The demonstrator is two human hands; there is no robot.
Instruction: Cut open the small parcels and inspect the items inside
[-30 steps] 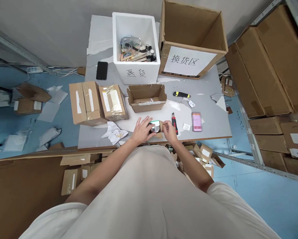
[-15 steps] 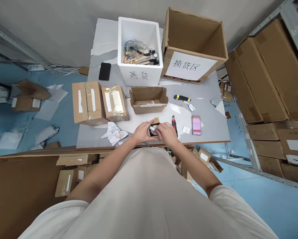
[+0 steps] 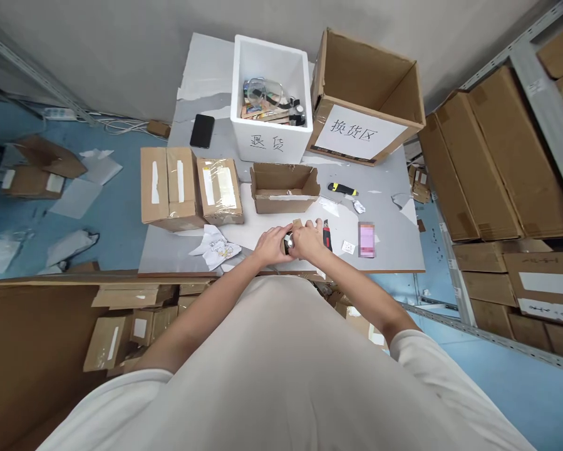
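At the front edge of the table, my left hand (image 3: 270,246) is wrapped round the left side of a small open cardboard box (image 3: 297,223), most of which the hands hide. Inside shows a shiny silver round object (image 3: 288,242), too small to name. My right hand (image 3: 309,240) is closed over the box's opening, its thumb and fingers on the silver object. Close to the right of that hand lies a red and black utility knife (image 3: 327,235). Behind the hands stands a long open cardboard box (image 3: 285,203).
A white foam box (image 3: 269,139) holds goggles and other goods, beside a large open carton (image 3: 370,103). Two taped cartons (image 3: 171,188) stand left, near crumpled paper (image 3: 216,247) and a black phone (image 3: 202,131). Rightward lie a yellow-black knife (image 3: 342,189) and a pink-screened phone (image 3: 367,240).
My right hand has moved further over the small box and now covers more of it. The white strip seen across the silver object no longer shows. The camera view has shifted slightly.
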